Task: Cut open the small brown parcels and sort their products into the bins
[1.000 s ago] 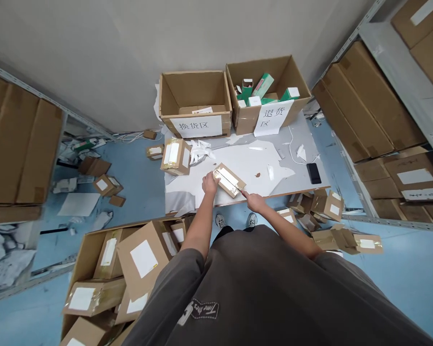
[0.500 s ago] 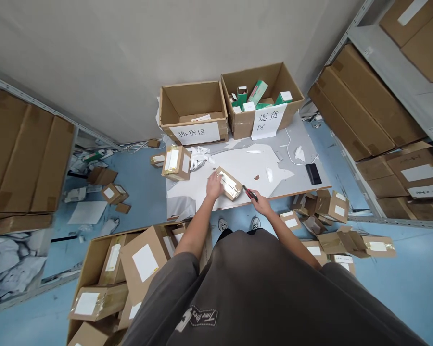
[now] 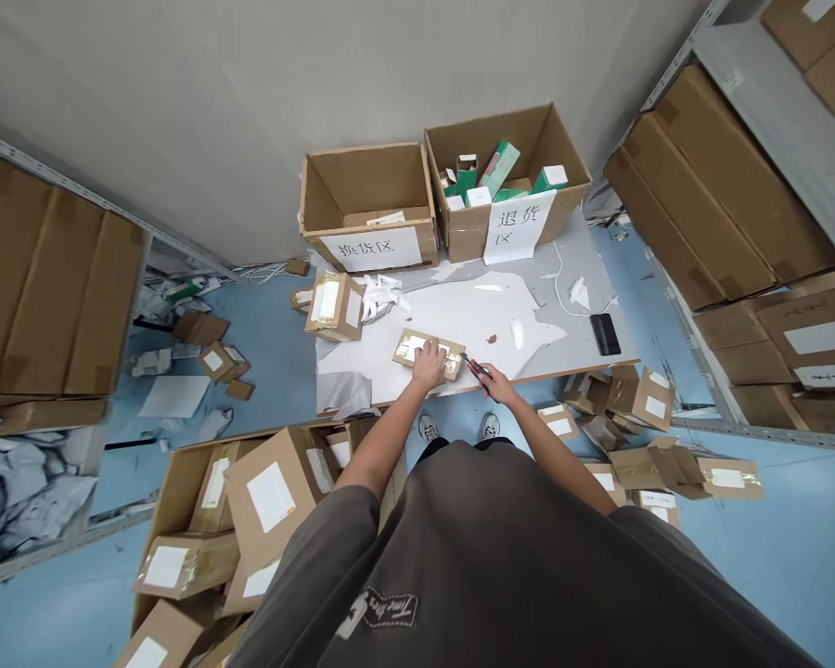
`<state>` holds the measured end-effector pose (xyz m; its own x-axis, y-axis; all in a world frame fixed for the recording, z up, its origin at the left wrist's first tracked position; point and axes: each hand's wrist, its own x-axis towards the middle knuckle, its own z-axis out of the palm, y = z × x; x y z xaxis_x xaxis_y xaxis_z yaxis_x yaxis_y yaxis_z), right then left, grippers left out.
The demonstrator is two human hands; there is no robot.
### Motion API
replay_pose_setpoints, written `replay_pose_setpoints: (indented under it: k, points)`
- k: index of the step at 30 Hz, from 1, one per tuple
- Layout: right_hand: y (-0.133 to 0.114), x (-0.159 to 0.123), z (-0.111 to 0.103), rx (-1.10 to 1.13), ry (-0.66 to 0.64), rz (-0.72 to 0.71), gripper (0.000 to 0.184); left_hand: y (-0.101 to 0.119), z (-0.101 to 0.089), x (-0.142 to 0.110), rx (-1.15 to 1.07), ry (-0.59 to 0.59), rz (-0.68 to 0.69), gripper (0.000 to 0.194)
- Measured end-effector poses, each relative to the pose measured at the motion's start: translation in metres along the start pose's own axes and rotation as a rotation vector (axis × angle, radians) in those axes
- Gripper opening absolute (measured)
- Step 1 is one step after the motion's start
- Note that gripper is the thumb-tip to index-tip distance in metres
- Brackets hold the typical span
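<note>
A small cardboard box (image 3: 404, 348) with a white label and clear tape lies on the table near its front edge. My left hand (image 3: 430, 365) is on top of it, fingers curled over the box and holding it down. In my right hand (image 3: 497, 383) is a red-and-black utility knife (image 3: 476, 367), fingers wrapped round the handle. The knife's tip meets the right end of the box; whether it has cut in is too small to tell.
Two open cartons, one holding a few items (image 3: 368, 243) and one with green-and-white boxes (image 3: 459, 232), stand at the table's back. A taped box (image 3: 335, 306) sits left, a black phone (image 3: 605, 334) right. A large carton of parcels (image 3: 154, 520) and loose boxes (image 3: 640, 399) flank me.
The small box has turned to lie more nearly along the table edge. My left hand has shifted from its left side onto its top. The knife stays at its right end.
</note>
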<state>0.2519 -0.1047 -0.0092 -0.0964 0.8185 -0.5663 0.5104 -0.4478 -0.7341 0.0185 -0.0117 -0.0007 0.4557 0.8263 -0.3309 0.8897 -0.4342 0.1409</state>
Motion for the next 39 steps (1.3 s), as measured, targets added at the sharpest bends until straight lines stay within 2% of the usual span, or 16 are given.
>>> replay_pose_setpoints:
  k: [8, 15, 18, 23, 32, 39]
  points:
    - [-0.009, 0.022, -0.029, -0.189, -0.046, -0.061, 0.044, 0.011, 0.000, 0.009, -0.044, 0.042, -0.171, 0.065]
    - [-0.040, 0.047, -0.046, -0.647, -0.027, -0.158, 0.045, 0.008, -0.002, 0.012, -0.114, 0.045, -0.155, 0.066]
    - [-0.044, 0.051, -0.053, -0.749, -0.052, -0.169, 0.046, 0.006, 0.000, 0.013, -0.130, 0.048, -0.165, 0.068]
    - [-0.041, 0.050, -0.061, -0.658, -0.092, -0.181, 0.043, 0.006, 0.003, 0.016, -0.091, 0.040, -0.176, 0.078]
    - [-0.031, 0.053, -0.050, -0.282, -0.188, -0.128, 0.042, 0.001, 0.006, 0.014, -0.108, 0.020, -0.162, 0.079]
    - [-0.026, 0.057, -0.044, -0.183, -0.185, -0.104, 0.042, -0.005, 0.005, 0.013, -0.087, 0.029, -0.140, 0.077]
